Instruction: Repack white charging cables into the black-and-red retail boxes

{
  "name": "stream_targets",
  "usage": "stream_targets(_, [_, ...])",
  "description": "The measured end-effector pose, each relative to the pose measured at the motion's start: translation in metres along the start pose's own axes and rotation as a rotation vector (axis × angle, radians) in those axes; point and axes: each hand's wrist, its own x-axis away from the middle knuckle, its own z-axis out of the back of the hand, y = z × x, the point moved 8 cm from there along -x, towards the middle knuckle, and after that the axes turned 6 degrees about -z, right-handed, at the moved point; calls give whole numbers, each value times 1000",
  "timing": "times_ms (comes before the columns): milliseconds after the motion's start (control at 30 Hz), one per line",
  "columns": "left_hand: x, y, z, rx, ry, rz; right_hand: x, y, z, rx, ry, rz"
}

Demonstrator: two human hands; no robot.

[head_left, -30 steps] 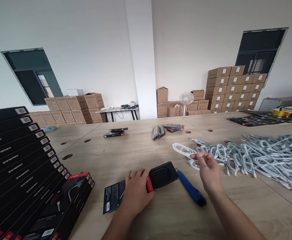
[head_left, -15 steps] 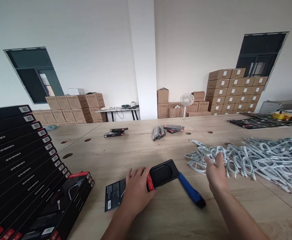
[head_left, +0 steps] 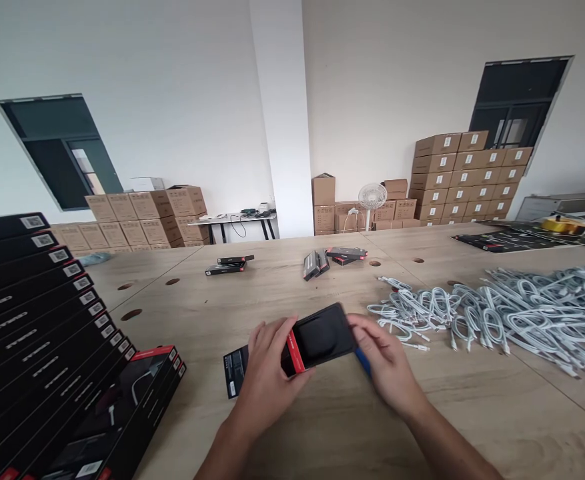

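My left hand is wrapped round a black box with a red edge, from which a black tray sticks out to the right. At the tray's right end, my right hand has its fingers closed on the corner. A blue-handled tool lies partly hidden under my right hand. Left of my left hand, a dark printed flap shows on the table. White coiled cables are heaped at the right.
Tall stacks of black boxes stand at the left. Several small boxes lie farther back on the wooden table. Dark printed sheets and yellow tape are at the back right. Cartons line the wall.
My right hand has moved left from the cables to the tray's right end. The tray's recess, hollow before, now looks flat and dark. The box has risen slightly in view.
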Motion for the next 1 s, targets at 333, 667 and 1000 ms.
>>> stream_targets(333, [0,25,3,74,-84,-198,11,12,-43,-255,-308,-231])
stream_targets(667, [4,34,10,123,-27,-199,14,10,-44,-572,-297,-398])
stream_targets(1000, [1,34,22,277,263,-68,9,1,-32,-488,-182,-329])
